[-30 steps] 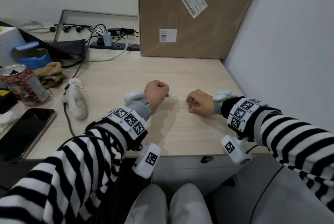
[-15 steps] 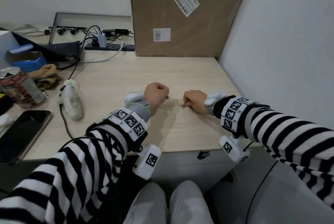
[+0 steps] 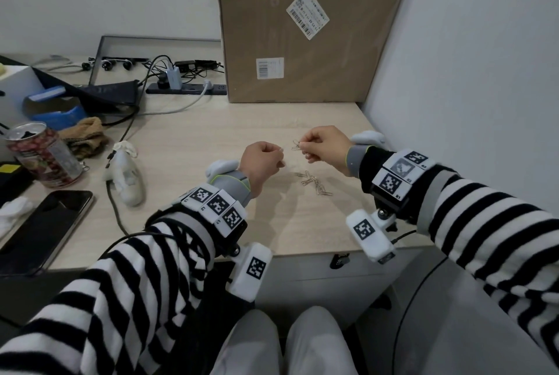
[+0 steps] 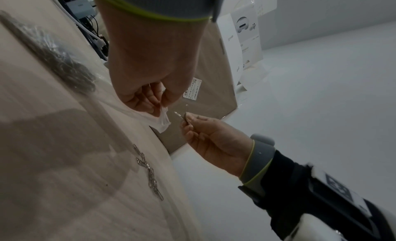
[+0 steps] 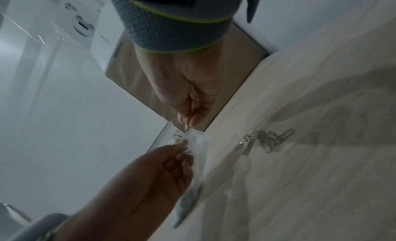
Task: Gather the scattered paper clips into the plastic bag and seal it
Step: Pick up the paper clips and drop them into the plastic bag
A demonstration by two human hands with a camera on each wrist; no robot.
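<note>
Only in wrist views, plastic bag [image 4: 164, 120] pinched by left hand [image 3: 262, 163]; right hand [image 3: 325, 146] pinching paper clips [image 3: 296, 144], loose clips [image 3: 314, 182] at six o'clock beneath, cardboard box [image 3: 302, 26] at twelve.

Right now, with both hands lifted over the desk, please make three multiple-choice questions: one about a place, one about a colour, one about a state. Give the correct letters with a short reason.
1. Where do the loose paper clips lie?
A) on the desk between the wrists
B) on the phone
C) on top of the cardboard box

2. What colour is the can's pattern?
A) blue
B) red
C) green

3. What is the right hand doing?
A) lying flat and open
B) pinching paper clips in the air
C) pressing the desk

Answers:
1 A, the heap sits on bare wood below the hands.
2 B, the head view shows red print.
3 B, clips stick out of its grip, near the plastic bag held by the left hand.
</note>
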